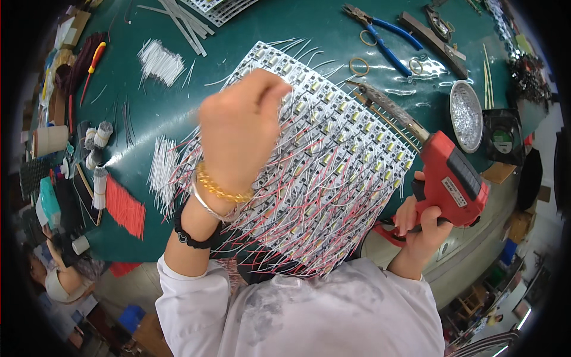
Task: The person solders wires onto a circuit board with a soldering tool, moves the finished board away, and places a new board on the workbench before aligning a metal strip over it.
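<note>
Both too small for me to read: a pale label [454, 191] on the red soldering gun [443, 160] in my right hand [423, 229], a round label [501, 140] on the black fan [510, 124] near the table's [309, 24] right edge.

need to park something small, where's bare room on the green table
Between the stacked white boards and the blue-handled metal pliers; and between the upper white wire pile and the lower pile. Crowded: the wire-covered white circuit panel, and the left edge around the red wire bundle.

Head view: wide fisheye, looking down from the head.
Board [352, 123]: near, centred, seen from above.
Table [297, 24]: bowed toward the rim.
</note>
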{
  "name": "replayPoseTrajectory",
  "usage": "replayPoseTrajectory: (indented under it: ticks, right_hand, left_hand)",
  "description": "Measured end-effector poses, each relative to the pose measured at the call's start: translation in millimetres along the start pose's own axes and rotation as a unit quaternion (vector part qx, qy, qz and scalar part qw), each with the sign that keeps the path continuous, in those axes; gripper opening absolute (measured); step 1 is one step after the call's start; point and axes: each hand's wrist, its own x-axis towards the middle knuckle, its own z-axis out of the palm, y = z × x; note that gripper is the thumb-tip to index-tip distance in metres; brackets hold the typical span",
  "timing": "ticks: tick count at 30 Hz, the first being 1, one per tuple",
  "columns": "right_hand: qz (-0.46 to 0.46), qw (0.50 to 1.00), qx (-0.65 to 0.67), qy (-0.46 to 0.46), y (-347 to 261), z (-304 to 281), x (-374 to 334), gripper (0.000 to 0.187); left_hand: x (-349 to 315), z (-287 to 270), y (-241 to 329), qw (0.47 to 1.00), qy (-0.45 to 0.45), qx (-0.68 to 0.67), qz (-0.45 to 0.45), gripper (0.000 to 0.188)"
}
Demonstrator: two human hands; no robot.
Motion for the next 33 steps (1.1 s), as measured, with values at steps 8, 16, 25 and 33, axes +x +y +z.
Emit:
replayPoseTrajectory:
  ticks: [8,16,25,33]
  right_hand:
    - [-0.014,0.999,-0.026,0.012,6.5,5.3,-9.2,0.075]
    - [0.059,0.997,-0.041,0.018,0.5,18.4,2.0,0.07]
    - [0.069,0.997,-0.045,-0.003,6.6,17.1,5.5,0.062]
    - [0.042,0.993,-0.091,-0.058,8.0,2.8,-2.3,0.041]
  left_hand:
    - [-15.8,26.4,0.4,0.981,-0.1,-0.091,-0.136,0.012]
    - [-12.7,28.3,-9.6,0.968,-0.131,-0.111,-0.184,0.014]
    - [-6.1,26.1,-8.3,0.944,-0.174,-0.145,-0.241,0.014]
    - [-5.2,26.7,-10.4,0.936,-0.172,-0.168,-0.257,0.014]
